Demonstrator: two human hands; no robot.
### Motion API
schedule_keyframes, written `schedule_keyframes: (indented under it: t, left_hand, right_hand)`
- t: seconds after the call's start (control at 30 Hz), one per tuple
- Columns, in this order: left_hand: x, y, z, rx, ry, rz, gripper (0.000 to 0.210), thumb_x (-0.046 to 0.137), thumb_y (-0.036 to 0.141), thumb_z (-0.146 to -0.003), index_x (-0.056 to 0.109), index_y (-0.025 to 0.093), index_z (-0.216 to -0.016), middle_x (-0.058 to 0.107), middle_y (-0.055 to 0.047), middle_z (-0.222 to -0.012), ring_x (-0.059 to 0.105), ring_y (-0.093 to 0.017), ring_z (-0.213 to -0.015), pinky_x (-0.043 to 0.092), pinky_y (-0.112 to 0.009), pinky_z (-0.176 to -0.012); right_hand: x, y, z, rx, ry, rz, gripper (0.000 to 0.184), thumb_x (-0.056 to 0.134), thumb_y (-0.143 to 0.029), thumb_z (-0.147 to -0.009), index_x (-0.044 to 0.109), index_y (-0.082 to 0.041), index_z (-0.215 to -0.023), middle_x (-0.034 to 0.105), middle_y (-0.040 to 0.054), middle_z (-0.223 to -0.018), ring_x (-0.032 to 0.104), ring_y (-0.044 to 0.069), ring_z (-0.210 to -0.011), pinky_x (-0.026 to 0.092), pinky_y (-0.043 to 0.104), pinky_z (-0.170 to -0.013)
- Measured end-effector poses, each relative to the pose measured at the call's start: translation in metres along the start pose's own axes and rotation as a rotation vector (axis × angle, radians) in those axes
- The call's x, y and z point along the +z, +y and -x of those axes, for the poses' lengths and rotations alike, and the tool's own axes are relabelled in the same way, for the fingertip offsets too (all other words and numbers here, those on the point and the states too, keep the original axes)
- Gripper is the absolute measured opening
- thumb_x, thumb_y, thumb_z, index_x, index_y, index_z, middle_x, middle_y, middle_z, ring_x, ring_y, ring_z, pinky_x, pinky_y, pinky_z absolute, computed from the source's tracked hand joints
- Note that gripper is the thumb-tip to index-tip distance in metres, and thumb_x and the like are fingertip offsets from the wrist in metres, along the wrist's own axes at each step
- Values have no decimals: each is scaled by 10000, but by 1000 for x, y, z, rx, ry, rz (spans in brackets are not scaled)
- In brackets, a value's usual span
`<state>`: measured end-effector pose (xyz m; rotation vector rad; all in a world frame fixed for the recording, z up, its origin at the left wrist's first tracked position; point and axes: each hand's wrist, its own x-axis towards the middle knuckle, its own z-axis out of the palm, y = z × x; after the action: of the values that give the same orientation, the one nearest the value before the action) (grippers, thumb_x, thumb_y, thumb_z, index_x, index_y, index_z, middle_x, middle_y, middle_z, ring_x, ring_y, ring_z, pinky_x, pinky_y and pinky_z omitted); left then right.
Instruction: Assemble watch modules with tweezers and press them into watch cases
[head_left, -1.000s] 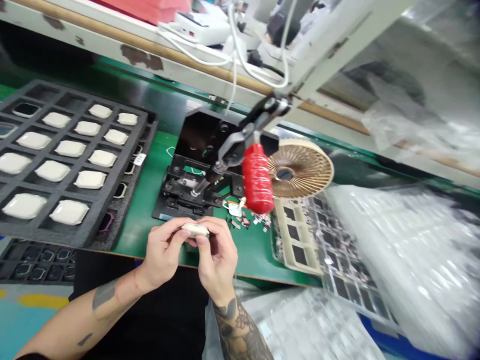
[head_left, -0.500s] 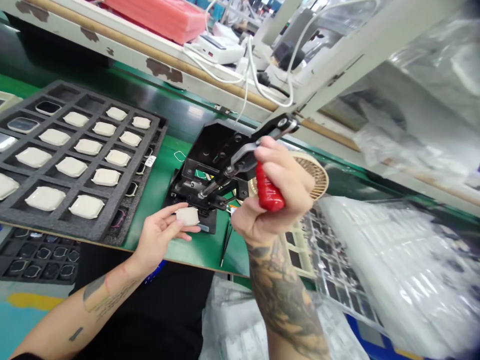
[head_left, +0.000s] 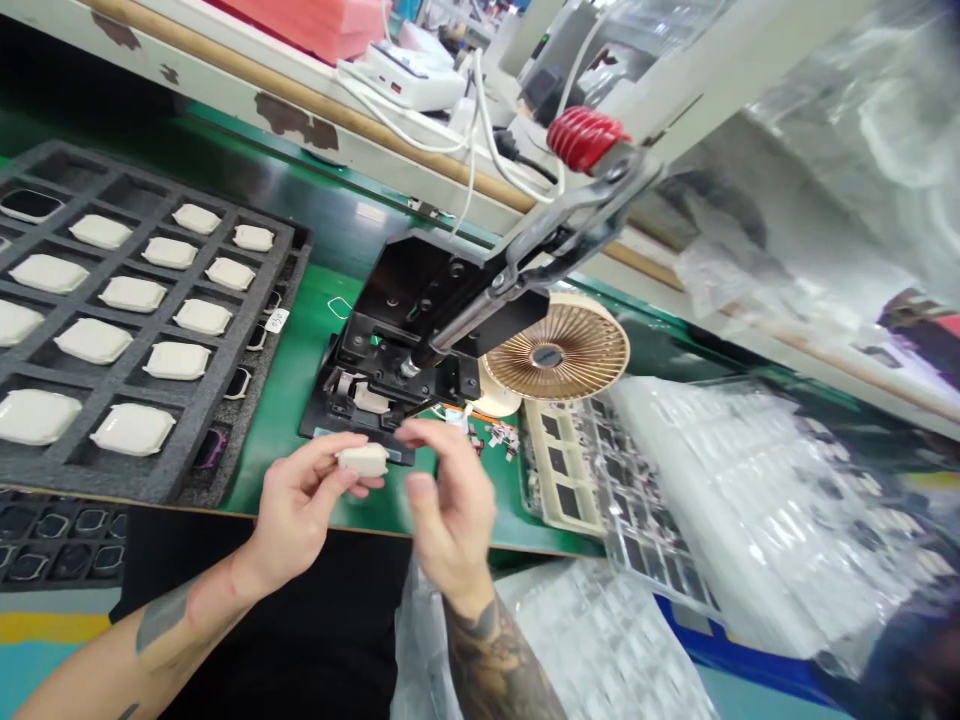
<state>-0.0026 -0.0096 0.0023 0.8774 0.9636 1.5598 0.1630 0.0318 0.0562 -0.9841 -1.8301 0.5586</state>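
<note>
My left hand [head_left: 304, 495] pinches a small white rounded-rectangle piece [head_left: 363, 460] by its left end, just in front of the press. My right hand [head_left: 451, 500] is open and empty, its thumb and fingers parted to the right of that piece. Behind both hands stands the black toggle press [head_left: 427, 310], its lever raised and its red handle [head_left: 585, 138] up at the back right. A second white piece [head_left: 371, 398] sits in the fixture under the press. To the left, a grey foam tray [head_left: 169, 400] holds several similar white pieces.
A small round fan [head_left: 559, 350] stands right of the press. Beside it lie a cream tray [head_left: 574, 478], clear plastic trays [head_left: 660, 500] and stacked plastic wrap [head_left: 772, 500]. A shelf with white cables [head_left: 480, 120] runs along the back.
My right hand has let go of the red handle and come down beside my left hand. The press lever has swung up and back. My left hand still holds its white piece.
</note>
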Motion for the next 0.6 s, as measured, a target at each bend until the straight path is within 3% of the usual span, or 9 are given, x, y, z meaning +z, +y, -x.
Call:
schedule_keyframes:
  t: [0.07,0.17,0.27,0.37,0.43,0.6]
  left_hand:
    - [-2,-3,5,108,-52,-129,212,760,225,-1065,850,228,-1257,888,-70,-1117,874,-212,-873,731,-271,-804]
    - [-11,-5,5,342,-164,-387,385,697,119,-1071,810,294,-1395,875,-47,-1216,867,-193,-932,716,-256,-865]
    - [-24,0,-2,574,-305,-746,559,680,84,-1065,686,293,-1584,846,-92,-1297,858,-230,-1044,700,-295,-942]
    - [-34,6,-8,784,-281,-1071,640,716,94,-1047,612,251,-1658,813,-158,-1335,851,-265,-1045,695,-326,-917]
    - [-36,8,-9,884,-256,-1170,699,729,91,-1036,550,208,-1701,809,-178,-1341,847,-296,-1095,688,-350,-953]
    - [-37,2,-4,876,-199,-1249,816,774,135,-1032,414,142,-1764,808,-193,-1344,834,-326,-1155,673,-378,-1012]
  right_hand:
    - [10,10,20,109,-87,-64,198,648,-336,-1113,774,-256,-1242,760,97,-1150,736,253,-1064,638,423,-917]
    - [19,15,31,177,-26,-174,179,654,-330,-1110,799,-228,-1084,757,88,-1062,734,226,-990,632,385,-876]
    - [20,18,28,260,-50,-237,214,675,-370,-1105,807,-214,-1039,762,80,-1017,729,216,-953,613,362,-854]
    - [20,21,21,301,-82,-240,286,652,-389,-1124,754,-203,-931,723,47,-925,690,180,-875,568,318,-805]
    - [22,20,15,260,-110,-224,299,631,-369,-1135,725,-202,-906,707,37,-907,673,167,-856,551,306,-798]
    - [30,15,4,152,-150,-136,267,628,-333,-1133,697,-209,-907,690,36,-904,659,164,-839,546,315,-772]
